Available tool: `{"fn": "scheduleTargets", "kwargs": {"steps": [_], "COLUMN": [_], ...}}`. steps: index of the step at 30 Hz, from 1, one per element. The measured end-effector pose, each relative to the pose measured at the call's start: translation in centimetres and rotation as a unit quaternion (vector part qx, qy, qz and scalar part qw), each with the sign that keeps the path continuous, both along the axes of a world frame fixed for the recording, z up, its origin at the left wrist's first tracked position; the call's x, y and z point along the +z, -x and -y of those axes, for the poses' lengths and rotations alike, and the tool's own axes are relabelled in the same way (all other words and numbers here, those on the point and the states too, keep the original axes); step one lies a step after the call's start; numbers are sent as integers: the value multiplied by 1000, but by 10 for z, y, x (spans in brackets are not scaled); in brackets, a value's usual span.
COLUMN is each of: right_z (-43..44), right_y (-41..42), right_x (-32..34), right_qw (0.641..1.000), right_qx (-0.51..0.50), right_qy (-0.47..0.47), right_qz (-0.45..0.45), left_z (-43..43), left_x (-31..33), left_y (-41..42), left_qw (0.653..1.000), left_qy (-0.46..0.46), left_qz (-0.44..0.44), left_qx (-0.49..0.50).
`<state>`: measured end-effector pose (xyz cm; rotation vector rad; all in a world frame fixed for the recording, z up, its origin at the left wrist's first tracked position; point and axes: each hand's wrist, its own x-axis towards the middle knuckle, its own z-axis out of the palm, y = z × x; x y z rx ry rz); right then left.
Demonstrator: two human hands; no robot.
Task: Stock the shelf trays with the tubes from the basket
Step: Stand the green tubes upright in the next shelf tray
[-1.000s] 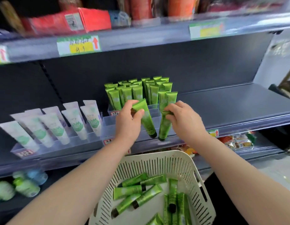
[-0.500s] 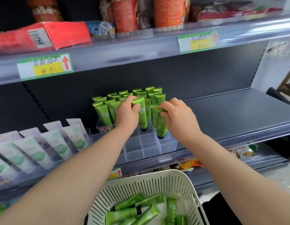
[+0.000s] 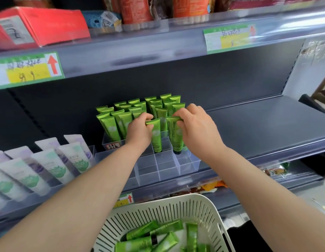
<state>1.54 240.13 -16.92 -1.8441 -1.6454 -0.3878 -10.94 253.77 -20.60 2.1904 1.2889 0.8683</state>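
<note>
A clear divided tray (image 3: 158,166) sits on the middle shelf, its back cells full of upright green tubes (image 3: 121,113). My left hand (image 3: 139,132) pinches the top of one green tube (image 3: 156,138), cap down in a tray cell. My right hand (image 3: 196,128) pinches the top of another green tube (image 3: 177,140), cap down in the cell to the right. The front cells hold nothing. Below, a cream slotted basket (image 3: 176,208) holds several loose green tubes (image 3: 154,235).
White tubes with green and purple labels (image 3: 56,164) lean in a tray to the left. The upper shelf carries a red box (image 3: 45,26) and packets. The dark shelf surface (image 3: 267,122) stretches to the right. Price tags line the shelf edges.
Both hands moved forward and lowered their tubes upright into the tray cells; earlier the tubes were held out in front of the tray. The view shifted up and closer.
</note>
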Motion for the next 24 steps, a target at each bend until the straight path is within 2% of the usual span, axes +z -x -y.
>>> {"fn": "scheduleTargets", "kwargs": {"steps": [3,10,15,24], "right_z": [-9,-43,-60,-68], "right_y": [7,22,25,26], "right_x": [4,-2,-12,-28], "right_qw": [1000,999,994,985], "right_qx": [-3,-11,-36,-54], "right_qy": [-14,29,89,151], "right_qz": [3,36,46,60], "left_z": [3,18,22,24], "left_x": [7,17,16,1], "left_y": [10,40,63,77], "left_qw": [1000,991,975,967], "left_qy": [-7,-103,-148,-147], "left_qz": [12,-88,-153,-183], "left_qx": [1,-1,-62,-101]}}
